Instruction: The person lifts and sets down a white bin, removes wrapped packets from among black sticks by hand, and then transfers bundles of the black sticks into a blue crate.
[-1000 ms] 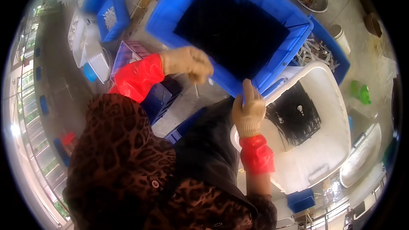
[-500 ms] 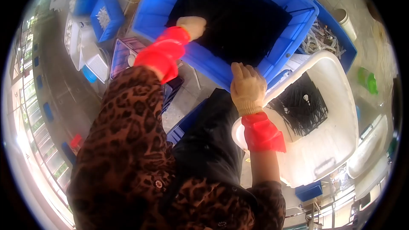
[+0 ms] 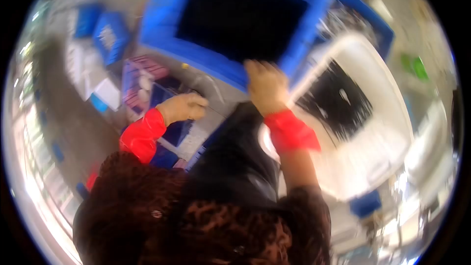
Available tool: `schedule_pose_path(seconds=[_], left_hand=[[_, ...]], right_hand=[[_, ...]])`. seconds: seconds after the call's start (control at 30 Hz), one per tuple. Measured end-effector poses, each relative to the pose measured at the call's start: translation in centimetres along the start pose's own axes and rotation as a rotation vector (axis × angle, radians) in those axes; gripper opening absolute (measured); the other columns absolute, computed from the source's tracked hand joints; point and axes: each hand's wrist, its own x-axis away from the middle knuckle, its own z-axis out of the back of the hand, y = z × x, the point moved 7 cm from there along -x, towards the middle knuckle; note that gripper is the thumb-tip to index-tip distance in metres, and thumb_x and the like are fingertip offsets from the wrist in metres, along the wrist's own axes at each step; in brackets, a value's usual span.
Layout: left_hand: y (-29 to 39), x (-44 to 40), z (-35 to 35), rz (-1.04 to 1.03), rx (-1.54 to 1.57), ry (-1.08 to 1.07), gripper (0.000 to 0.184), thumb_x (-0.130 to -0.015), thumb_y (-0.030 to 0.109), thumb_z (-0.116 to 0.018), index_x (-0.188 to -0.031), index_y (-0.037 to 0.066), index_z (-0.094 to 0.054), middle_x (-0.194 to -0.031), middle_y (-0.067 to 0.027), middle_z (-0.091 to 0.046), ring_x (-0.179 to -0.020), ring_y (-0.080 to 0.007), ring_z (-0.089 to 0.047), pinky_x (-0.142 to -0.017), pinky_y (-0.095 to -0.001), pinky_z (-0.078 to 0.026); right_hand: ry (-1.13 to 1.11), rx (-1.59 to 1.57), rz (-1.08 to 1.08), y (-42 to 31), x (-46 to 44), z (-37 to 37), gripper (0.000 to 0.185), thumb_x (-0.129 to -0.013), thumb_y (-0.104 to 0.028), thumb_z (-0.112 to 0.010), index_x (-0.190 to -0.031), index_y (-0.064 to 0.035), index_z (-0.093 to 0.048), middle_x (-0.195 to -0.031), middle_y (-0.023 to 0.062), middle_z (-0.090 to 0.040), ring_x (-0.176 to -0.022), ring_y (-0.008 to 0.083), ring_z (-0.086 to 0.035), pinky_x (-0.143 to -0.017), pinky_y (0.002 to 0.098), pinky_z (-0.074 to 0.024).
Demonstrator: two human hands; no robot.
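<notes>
A large blue bin (image 3: 171, 44) stands in front of me, filled with a dark black mass. On its near rim rests my right hand (image 3: 267, 86), in a tan glove with a red cuff, its fingers curled over the edge. My left hand (image 3: 182, 108), gloved alike, is over the dark blue crate (image 3: 174, 135), away from the bin; its fingers are bent, and blur hides whether they hold anything. To the right, a white tub (image 3: 382, 147) contains thin black strips (image 3: 338, 100) with a small white piece on them.
A pink crate (image 3: 135, 86) and a small blue bin of white pieces (image 3: 112, 37) are on the left. Behind the white tub is a blue bin (image 3: 385, 39) with pale scraps. A green object (image 3: 416, 66) lies on the floor at right.
My left hand went down into the blue bin, then came back out toward me, lower and to the left. My right hand stays at the near rim. The view has shifted and blurred.
</notes>
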Motion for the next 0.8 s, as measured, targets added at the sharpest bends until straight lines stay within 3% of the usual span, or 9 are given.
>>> schedule_pose_path(seconds=[0.07, 0.1, 0.13, 0.27, 0.33, 0.43, 0.6, 0.67, 0.8], left_hand=[[-1.1, -1.2, -3.2, 0.011, -1.147, 0.132, 0.066, -0.061, 0.032, -0.065, -0.117, 0.006, -0.042, -0.107, -0.0176, -0.052, -0.096, -0.0316, -0.052, -0.081, -0.0393, -0.041], [-1.5, -1.5, -5.7, 0.113, -1.339, 0.113, 0.048, -0.067, 0.025, -0.057, -0.112, 0.009, -0.047, -0.101, -0.0169, -0.054, -0.089, -0.0319, -0.054, -0.075, -0.0422, -0.042], [-3.5, -2.5, -8.6, -0.102, -1.325, 0.112, 0.047, -0.068, 0.025, -0.055, -0.111, 0.009, -0.047, -0.100, -0.0175, -0.055, -0.087, -0.0313, -0.055, -0.072, -0.0416, -0.043], [0.8, -1.6, -11.8, -0.180, -0.581, 0.272, 0.031, -0.072, 0.023, -0.057, -0.094, 0.001, -0.056, -0.081, -0.0146, -0.059, -0.075, -0.0236, -0.057, -0.067, -0.0300, -0.045], [1.2, -1.4, -13.4, 0.019, 0.152, 0.158, 0.026, -0.080, 0.024, -0.052, -0.087, -0.001, -0.057, -0.074, -0.0111, -0.060, -0.066, -0.0178, -0.058, -0.061, -0.0252, -0.046], [6.2, -1.1, -16.5, -0.103, 0.209, 0.092, 0.025, -0.082, 0.022, -0.049, -0.087, -0.002, -0.057, -0.070, -0.0089, -0.059, -0.063, -0.0138, -0.057, -0.058, -0.0238, -0.046], [8.0, -7.6, -25.5, -0.056, 0.529, 0.031, 0.026, -0.081, 0.020, -0.050, -0.095, -0.002, -0.055, -0.077, -0.0097, -0.059, -0.070, -0.0163, -0.058, -0.064, -0.0257, -0.046], [7.0, -12.2, -29.2, 0.026, 0.595, 0.050, 0.025, -0.079, 0.022, -0.053, -0.093, 0.001, -0.055, -0.077, -0.0069, -0.058, -0.070, -0.0146, -0.056, -0.064, -0.0248, -0.046], [4.1, -20.2, -35.9, 0.173, 0.608, 0.111, 0.021, -0.078, 0.022, -0.054, -0.088, 0.004, -0.054, -0.074, -0.0042, -0.056, -0.067, -0.0127, -0.054, -0.063, -0.0231, -0.045]], right_hand=[[-0.116, 0.019, -0.076, 1.5, -0.1, -1.6, 0.020, -0.071, -0.007, -0.047, -0.088, -0.0099, -0.055, -0.080, 0.0057, -0.058, -0.075, 0.0231, -0.056, -0.067, 0.0349, -0.0435], [-0.091, 0.093, -0.027, 2.1, 0.8, -2.5, 0.017, -0.071, -0.009, -0.048, -0.086, -0.0100, -0.056, -0.079, 0.0053, -0.059, -0.076, 0.0222, -0.056, -0.067, 0.0344, -0.0435], [-0.109, 0.105, -0.032, 2.5, 2.6, -2.3, 0.016, -0.070, -0.009, -0.050, -0.085, -0.0090, -0.055, -0.080, 0.0063, -0.059, -0.077, 0.0215, -0.056, -0.069, 0.0338, -0.0433], [-0.078, 0.002, 0.012, 2.1, 5.0, 0.0, 0.019, -0.070, -0.008, -0.053, -0.089, -0.0074, -0.054, -0.083, 0.0057, -0.059, -0.076, 0.0206, -0.057, -0.069, 0.0332, -0.0452], [0.023, -0.125, -0.060, 2.7, 7.4, 2.2, 0.019, -0.070, -0.007, -0.053, -0.089, -0.0072, -0.054, -0.080, 0.0065, -0.059, -0.074, 0.0215, -0.058, -0.066, 0.0330, -0.0462], [0.194, -0.401, -0.364, 6.7, 13.4, 4.2, 0.025, -0.070, -0.006, -0.053, -0.094, -0.0097, -0.056, -0.077, 0.0128, -0.059, -0.070, 0.0277, -0.058, -0.060, 0.0325, -0.0472], [0.418, -0.211, -0.761, 18.1, 28.7, 4.1, 0.033, -0.075, -0.013, -0.057, -0.107, -0.0090, -0.052, -0.101, 0.0115, -0.057, -0.093, 0.0262, -0.054, -0.079, 0.0333, -0.0431], [0.309, -0.504, -1.346, 22.7, 34.9, 5.0, 0.041, -0.078, -0.020, -0.055, -0.115, -0.0052, -0.047, -0.111, 0.0110, -0.053, -0.102, 0.0217, -0.050, -0.088, 0.0292, -0.0379], [0.418, -0.448, -1.394, 33.3, 44.3, 7.3, 0.049, -0.076, -0.027, -0.055, -0.114, 0.0030, -0.045, -0.113, 0.0159, -0.051, -0.106, 0.0231, -0.047, -0.090, 0.0288, -0.0353]])
